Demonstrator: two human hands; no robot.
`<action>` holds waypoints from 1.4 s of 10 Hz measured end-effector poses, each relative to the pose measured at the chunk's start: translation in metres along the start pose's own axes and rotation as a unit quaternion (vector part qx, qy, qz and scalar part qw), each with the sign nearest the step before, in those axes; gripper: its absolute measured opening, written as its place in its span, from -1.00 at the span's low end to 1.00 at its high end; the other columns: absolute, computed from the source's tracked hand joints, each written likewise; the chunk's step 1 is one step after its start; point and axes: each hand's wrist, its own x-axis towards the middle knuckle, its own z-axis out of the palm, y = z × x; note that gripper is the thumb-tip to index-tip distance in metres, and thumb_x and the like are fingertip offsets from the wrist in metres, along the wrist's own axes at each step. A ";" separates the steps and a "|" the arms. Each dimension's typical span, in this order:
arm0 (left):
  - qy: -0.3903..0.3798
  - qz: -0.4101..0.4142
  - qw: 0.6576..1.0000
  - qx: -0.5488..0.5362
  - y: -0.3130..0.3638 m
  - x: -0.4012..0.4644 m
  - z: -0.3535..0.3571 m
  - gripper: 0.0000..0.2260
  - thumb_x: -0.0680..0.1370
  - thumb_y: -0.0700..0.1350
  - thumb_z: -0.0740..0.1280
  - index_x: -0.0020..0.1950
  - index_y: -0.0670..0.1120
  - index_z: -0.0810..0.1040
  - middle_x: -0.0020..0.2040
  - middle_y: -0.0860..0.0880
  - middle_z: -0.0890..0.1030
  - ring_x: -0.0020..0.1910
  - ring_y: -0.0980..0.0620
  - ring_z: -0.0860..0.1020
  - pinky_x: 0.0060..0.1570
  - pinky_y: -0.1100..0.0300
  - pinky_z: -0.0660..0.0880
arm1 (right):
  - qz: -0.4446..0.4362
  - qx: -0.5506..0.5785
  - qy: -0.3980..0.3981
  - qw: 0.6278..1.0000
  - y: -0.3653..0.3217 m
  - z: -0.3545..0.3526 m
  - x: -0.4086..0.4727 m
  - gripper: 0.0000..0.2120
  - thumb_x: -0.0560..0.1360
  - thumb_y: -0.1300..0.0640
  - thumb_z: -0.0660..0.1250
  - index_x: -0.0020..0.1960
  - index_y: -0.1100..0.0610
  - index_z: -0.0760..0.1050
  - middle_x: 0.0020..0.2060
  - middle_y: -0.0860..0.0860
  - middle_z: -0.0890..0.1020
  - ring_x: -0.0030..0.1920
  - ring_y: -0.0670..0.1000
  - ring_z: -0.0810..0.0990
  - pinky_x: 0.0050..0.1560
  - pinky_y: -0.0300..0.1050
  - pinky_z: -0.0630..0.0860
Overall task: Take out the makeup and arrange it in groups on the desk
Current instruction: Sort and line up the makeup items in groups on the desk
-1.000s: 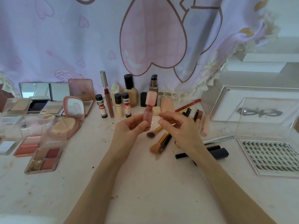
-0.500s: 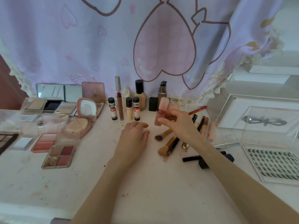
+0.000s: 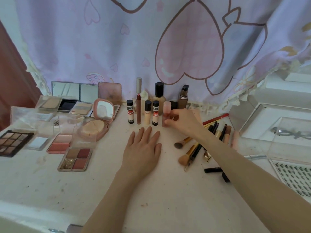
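white desk [image 3: 168, 190] under a heart-print curtain [image 3: 185, 47]: pink tube [image 3: 166, 113] stands upright at the right end of the bottle row [image 3: 143, 111], pinched by the right hand [image 3: 183, 123]. left hand [image 3: 143, 148] lies flat, fingers straight. brushes [image 3: 190, 152] lie right, palettes [image 3: 74, 158] left.

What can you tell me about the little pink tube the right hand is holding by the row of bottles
The pink tube is small, with a pale pink squarish cap over a darker, translucent rosy body that looks like plastic. It stands upright, capped, at the right end of the front row, beside a black-capped bottle. Its base looks to be at the desk, though contact is not certain. The right hand pinches its lower body with thumb and fingers.
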 end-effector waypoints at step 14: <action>0.143 0.042 0.981 -0.124 0.015 -0.001 0.005 -0.81 0.57 -0.17 0.22 0.11 -0.07 0.59 0.11 -0.01 0.55 0.10 0.00 0.47 0.17 0.14 0.34 | 0.273 -0.092 0.156 0.945 0.094 -0.060 -0.101 -0.70 0.58 -0.04 0.17 0.05 0.22 0.39 -0.16 0.11 0.49 -0.15 0.10 0.43 -0.17 -0.11 0.33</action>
